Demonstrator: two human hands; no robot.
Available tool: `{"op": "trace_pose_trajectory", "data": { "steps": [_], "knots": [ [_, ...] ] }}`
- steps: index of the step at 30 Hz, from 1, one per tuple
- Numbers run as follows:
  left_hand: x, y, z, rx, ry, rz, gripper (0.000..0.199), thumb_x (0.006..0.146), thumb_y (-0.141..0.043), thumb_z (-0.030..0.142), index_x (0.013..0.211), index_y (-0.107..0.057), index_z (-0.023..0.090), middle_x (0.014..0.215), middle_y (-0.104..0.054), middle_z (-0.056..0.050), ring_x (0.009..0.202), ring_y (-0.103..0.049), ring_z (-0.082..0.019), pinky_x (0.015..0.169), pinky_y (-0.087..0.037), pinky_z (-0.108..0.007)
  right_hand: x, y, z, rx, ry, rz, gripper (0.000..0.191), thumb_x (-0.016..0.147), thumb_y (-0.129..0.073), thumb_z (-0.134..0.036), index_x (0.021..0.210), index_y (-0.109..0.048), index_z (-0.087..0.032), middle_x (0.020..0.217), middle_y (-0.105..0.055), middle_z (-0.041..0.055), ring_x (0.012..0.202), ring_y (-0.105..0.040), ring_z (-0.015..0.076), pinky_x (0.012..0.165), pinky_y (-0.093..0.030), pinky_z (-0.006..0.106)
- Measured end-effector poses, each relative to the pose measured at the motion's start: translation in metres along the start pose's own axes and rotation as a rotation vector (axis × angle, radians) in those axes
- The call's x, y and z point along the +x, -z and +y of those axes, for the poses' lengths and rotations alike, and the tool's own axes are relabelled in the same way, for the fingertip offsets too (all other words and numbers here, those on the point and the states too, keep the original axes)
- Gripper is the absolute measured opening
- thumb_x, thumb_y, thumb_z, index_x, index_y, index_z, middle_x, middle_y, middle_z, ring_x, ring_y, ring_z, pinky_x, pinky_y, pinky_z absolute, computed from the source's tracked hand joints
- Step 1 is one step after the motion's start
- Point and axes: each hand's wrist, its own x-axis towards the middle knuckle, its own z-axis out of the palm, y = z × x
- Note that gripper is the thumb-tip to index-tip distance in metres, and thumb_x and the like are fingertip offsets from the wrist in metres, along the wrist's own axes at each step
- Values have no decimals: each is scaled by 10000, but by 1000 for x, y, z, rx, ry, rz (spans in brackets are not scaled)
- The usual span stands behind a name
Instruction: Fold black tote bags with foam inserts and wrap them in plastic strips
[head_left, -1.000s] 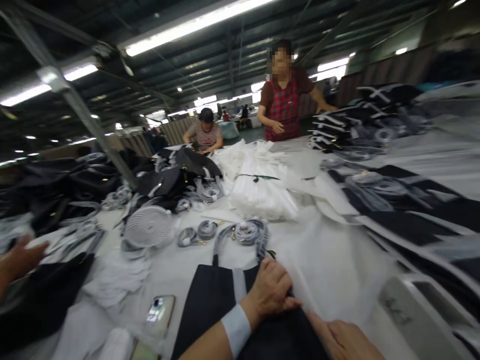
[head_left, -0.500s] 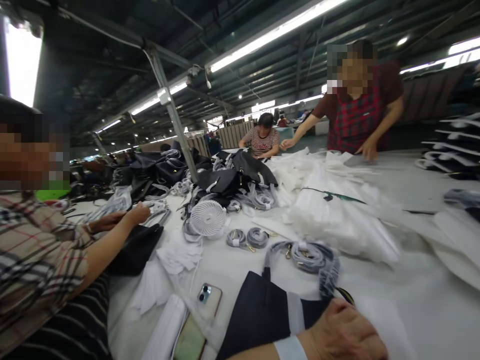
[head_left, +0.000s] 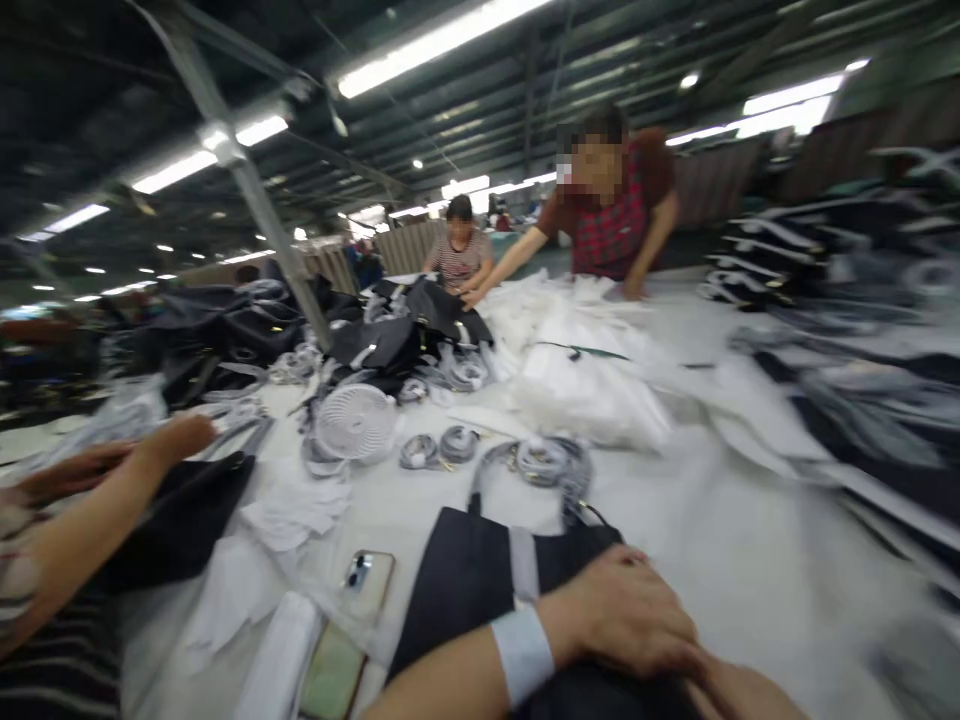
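Note:
A black handbag (head_left: 448,575) lies flat in front of me, with a pale strip wrapped over its top edge. Its grey, film-wrapped handle and a coiled strap (head_left: 541,460) stretch out beyond it. My left hand (head_left: 622,612), with a white band at the wrist, rests over the bag's right side, its fingers curled in at the upper edge. Close against it at the bottom right is my right hand (head_left: 739,688), blurred. The right fingers are hidden beneath the left hand and at the bag.
To the left lie a phone (head_left: 337,655), white strips (head_left: 281,660) and a round white fan (head_left: 355,422). Two small strap coils (head_left: 457,443) sit ahead. White wrapping (head_left: 592,390) and stacked black bags (head_left: 772,255) are farther right. A co-worker's arm (head_left: 112,500) works at left; two people stand across.
The view has swung right. My right hand has come into view beside my left, which stays on the handbag. The co-worker in the red checked apron has leaned toward the pile of bags.

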Motion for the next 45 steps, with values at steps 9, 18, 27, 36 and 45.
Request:
{"op": "trace_pose_trajectory", "data": {
  "steps": [9, 18, 27, 36, 45],
  "knots": [
    [-4, -21, 20, -621, 115, 341, 395, 990, -280, 269, 786, -613, 213, 766, -588, 6, 838, -531, -143, 1090, -271, -407, -126, 27, -6, 93, -279, -164, 352, 972, -300, -354, 984, -620, -209, 890, -693, 62, 825, -650, 221, 723, -456, 291],
    [1, 9, 46, -636, 66, 216, 246, 960, -404, 298, 935, -640, 237, 891, -649, -9, 848, -531, -183, 1013, -319, -462, -131, 11, -3, -73, -321, -145, 215, 941, -407, -208, 960, -621, -228, 829, -662, 40, 787, -646, 216, 706, -444, 288],
    [10, -8, 55, -713, 121, 329, 261, 943, -400, 246, 725, -533, 189, 697, -543, -10, 737, -466, -174, 854, -350, -408, -135, 29, -2, 91, -199, -267, 270, 973, -325, -174, 1038, -587, -195, 890, -612, 45, 776, -580, 166, 719, -413, 257],
    [1, -19, 50, -903, 148, 788, 355, 895, -509, 114, 613, -303, 179, 573, -300, 58, 597, -347, -105, 691, -302, -321, -118, 20, 3, -206, -72, -93, 343, 872, -396, -48, 1020, -649, -226, 812, -518, 24, 721, -463, 162, 639, -329, 263],
    [-3, -20, 51, -941, 144, 913, 326, 880, -503, 84, 629, -320, 184, 566, -321, 59, 597, -337, -107, 691, -305, -336, -97, 7, -4, 601, -493, 29, 233, 883, -436, -239, 1008, -615, -155, 632, -614, -7, 579, -572, 135, 565, -415, 225]
  ]
}}
